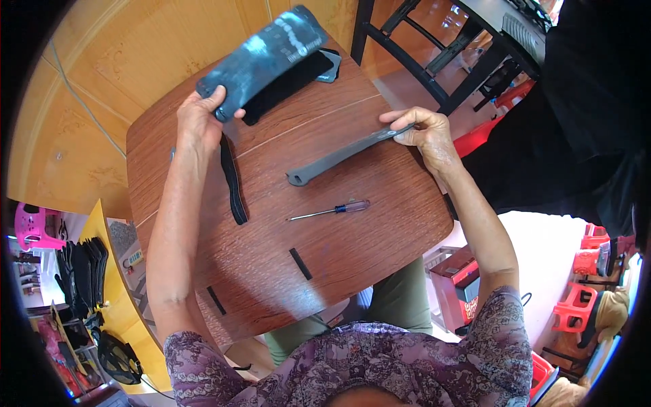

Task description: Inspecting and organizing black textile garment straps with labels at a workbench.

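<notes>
My left hand (198,117) grips one end of a long, dark blue-black glossy packet (264,57) with pale print, raised over the far side of the table. My right hand (426,132) pinches one end of a grey flat strip (346,154). Its far end, which has a hole, points down and left over the tabletop. Beneath the packet lies a black flat piece (288,88). A screwdriver (329,209) with a clear purplish handle rests mid-table. Right of my left forearm lies a black strap (231,180).
Two short black strips (300,264) (216,300) lie near the front edge of the brown wooden table (366,237). A dark-framed desk (441,61) stands at the far right. Black straps (83,271) hang at the left. Red stools (575,308) stand at the right.
</notes>
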Available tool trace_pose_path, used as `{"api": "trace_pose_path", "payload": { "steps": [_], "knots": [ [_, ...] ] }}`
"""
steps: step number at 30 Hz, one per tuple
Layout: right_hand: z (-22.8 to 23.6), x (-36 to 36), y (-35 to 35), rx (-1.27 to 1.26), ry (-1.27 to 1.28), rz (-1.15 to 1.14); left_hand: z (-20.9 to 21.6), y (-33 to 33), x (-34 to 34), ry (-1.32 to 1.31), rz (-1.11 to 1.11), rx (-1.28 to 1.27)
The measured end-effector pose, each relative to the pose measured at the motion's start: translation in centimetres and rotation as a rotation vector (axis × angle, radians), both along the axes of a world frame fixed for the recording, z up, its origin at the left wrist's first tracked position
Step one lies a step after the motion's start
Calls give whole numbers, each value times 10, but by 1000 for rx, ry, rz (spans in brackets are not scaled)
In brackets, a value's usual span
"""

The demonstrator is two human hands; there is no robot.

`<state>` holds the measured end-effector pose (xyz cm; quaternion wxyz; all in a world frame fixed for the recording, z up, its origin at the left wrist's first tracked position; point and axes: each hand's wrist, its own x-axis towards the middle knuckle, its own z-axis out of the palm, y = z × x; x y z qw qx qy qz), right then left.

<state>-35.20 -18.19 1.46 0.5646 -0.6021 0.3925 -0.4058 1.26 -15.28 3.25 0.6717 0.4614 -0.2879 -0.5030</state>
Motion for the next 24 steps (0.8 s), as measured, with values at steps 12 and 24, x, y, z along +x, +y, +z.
{"api": "trace_pose_path", "payload": {
  "steps": [12, 24],
  "knots": [
    [-11, 1, 5, -405, 309, 75, 0, -8, -15, -13, 50, -66],
    [-6, 2, 2, -680, 517, 41, 6, -1, -13, -40, 129, -53]
  ]
}}
